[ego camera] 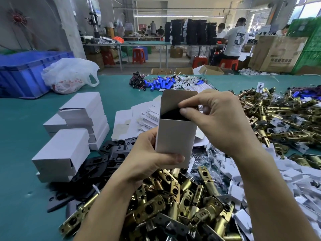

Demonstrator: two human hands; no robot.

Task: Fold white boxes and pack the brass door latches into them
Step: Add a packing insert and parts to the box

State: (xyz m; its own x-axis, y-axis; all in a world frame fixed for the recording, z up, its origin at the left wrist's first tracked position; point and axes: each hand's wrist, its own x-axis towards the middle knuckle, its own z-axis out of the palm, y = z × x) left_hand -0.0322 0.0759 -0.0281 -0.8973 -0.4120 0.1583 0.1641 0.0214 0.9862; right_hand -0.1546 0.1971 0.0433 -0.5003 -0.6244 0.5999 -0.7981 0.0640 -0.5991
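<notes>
An upright white box (175, 136) with its top open and its back flap standing up is held over the table. My left hand (147, 162) grips its lower part, thumb across the front. My right hand (217, 119) is at the box's open mouth, its thumb and fingertips pinching something dark at the rim; what it holds is mostly hidden. Brass door latches (182, 197) lie heaped below the box, and more latches (278, 119) are piled at the right.
Closed white boxes (74, 129) are stacked at the left, flat box blanks (144, 115) behind the held box. Black plates (104, 164) lie under the stack's right side. Blue batteries (159, 83), a plastic bag (69, 75) and a blue crate (26, 72) stand farther back.
</notes>
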